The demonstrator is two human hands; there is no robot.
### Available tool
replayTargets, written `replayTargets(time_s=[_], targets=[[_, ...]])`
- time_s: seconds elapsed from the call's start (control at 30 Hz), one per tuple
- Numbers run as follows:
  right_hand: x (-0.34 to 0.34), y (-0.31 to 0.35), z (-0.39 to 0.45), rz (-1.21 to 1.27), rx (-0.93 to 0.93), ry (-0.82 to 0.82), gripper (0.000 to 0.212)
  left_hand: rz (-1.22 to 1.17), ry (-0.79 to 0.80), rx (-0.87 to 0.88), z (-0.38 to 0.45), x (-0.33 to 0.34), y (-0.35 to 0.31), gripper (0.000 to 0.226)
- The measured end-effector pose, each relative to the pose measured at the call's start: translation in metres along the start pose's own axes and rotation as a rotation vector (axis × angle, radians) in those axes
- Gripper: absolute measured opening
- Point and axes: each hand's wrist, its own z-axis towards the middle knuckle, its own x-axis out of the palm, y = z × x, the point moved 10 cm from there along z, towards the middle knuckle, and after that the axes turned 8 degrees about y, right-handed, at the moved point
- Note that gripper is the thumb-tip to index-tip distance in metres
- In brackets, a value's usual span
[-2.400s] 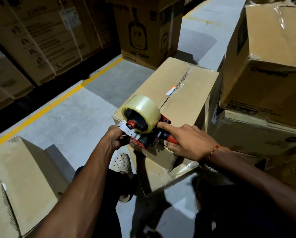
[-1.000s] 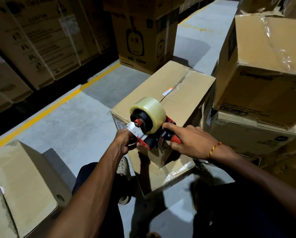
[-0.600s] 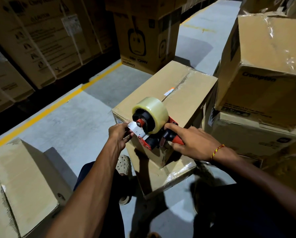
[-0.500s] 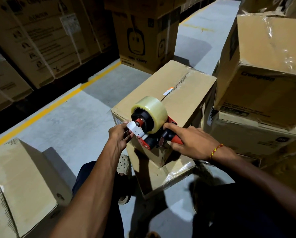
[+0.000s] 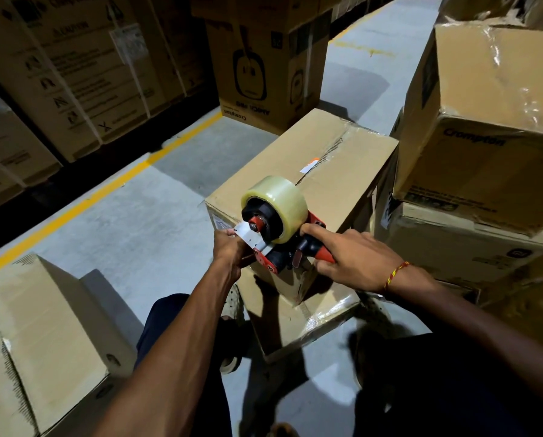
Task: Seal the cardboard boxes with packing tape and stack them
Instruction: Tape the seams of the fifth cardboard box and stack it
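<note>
A closed cardboard box stands in front of me on a lower box, its top seam running away from me. A red and black tape dispenser with a clear tape roll sits at the box's near top edge. My right hand grips the dispenser's handle, index finger stretched along it. My left hand pinches the tape end at the dispenser's front, against the box's near face.
Two stacked boxes rise close on the right. Another box sits at lower left. A printed carton stands behind, and a wall of cartons lines the left beyond a yellow floor line. Grey concrete floor lies between.
The left hand has slid up from under the dispenser to its front tab, where it now pinches the tape end. The dispenser and my right hand have barely shifted.
</note>
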Motion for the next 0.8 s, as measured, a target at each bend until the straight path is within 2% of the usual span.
replayTargets(time_s=[0.13, 0.4, 0.57, 0.63, 0.7, 0.8], targets=[[-0.004, 0.003, 0.004, -0.039, 0.008, 0.02, 0.06, 0.062, -0.025, 0.006, 0.004, -0.006, -0.001, 0.018], [-0.003, -0.004, -0.014, -0.079, 0.019, 0.074, 0.064, 0.002, 0.009, -0.033, 0.011, -0.002, 0.005, 0.028], [-0.001, -0.007, -0.023, -0.072, 0.041, 0.06, 0.063, -0.15, -0.004, -0.082, 0.0, 0.002, 0.012, 0.05], [0.0, -0.005, -0.025, -0.062, 0.05, 0.046, 0.062, -0.213, 0.023, -0.129, -0.007, 0.009, 0.017, 0.034], [0.003, -0.007, -0.027, -0.04, 0.063, 0.038, 0.061, -0.273, 0.12, -0.209, -0.016, 0.024, 0.028, 0.018], [0.003, -0.011, -0.029, -0.01, 0.075, 0.03, 0.06, -0.289, 0.234, -0.253, -0.022, 0.041, 0.041, 0.016]])
